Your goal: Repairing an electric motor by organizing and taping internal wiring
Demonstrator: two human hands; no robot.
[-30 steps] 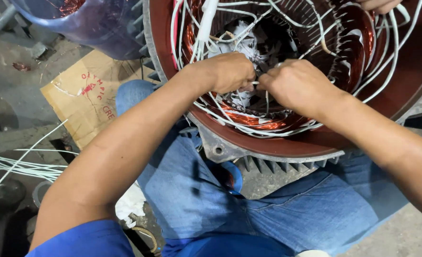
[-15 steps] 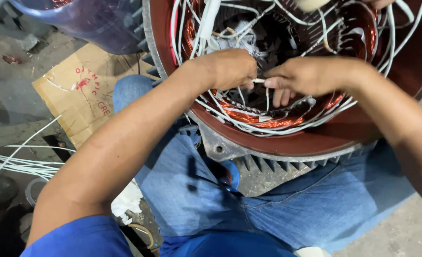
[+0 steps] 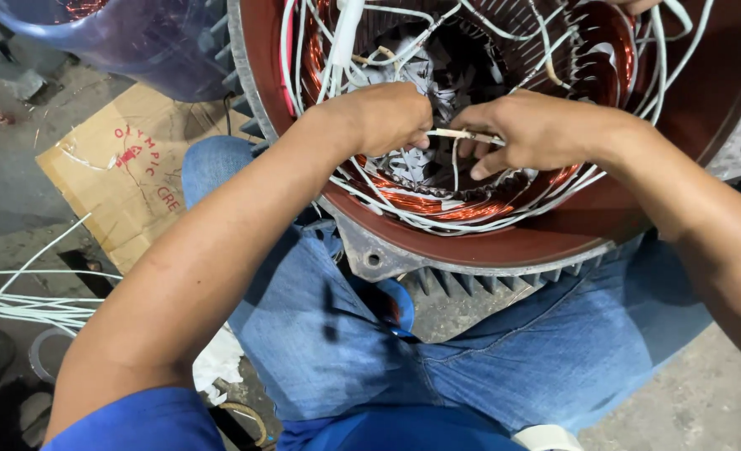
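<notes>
since a second ago our right hand (image 3: 537, 132) slid right, stretching the sleeve (image 3: 462, 134) level between both pinches; our left hand (image 3: 387, 117) pinches its left end, equally near

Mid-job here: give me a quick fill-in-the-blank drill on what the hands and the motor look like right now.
1. The left hand and right hand both grip one thin ____ sleeved wire stretched between them.
2. The coils along the lower rim inside the motor housing are ____ in colour.
3. On the floor, left of the person's knee, lies a flattened piece of ____.
4. The person's trousers are blue ____.

Missing words: white; copper; cardboard; jeans
</notes>
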